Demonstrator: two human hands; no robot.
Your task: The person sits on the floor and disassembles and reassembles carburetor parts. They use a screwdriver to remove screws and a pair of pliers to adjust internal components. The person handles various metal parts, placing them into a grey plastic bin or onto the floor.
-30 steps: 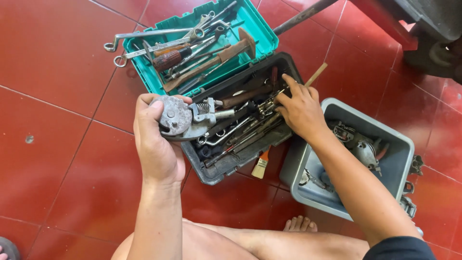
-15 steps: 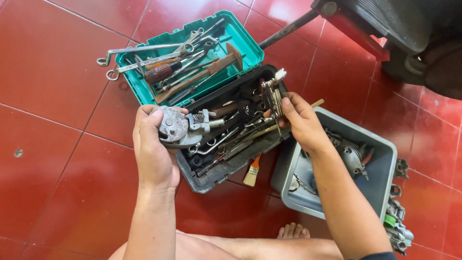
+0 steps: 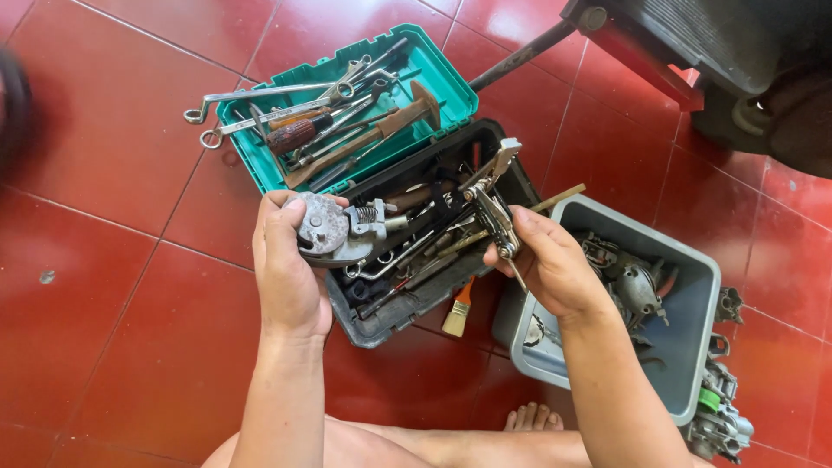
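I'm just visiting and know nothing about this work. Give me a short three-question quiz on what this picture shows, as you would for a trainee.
1. True or false: the left hand holds a round grey metal part with a spring.
2. What does the right hand grip? A) the small paintbrush B) a slim metal folding tool C) a ring spanner
3. Fill in: the grey plastic bin of engine parts stands on the red tiled floor beside the ____ tool box.

Key
1. True.
2. B: the slim metal folding tool; the small paintbrush lies on the floor.
3. Black: the black tool box, with the green plastic tool tray beyond it.
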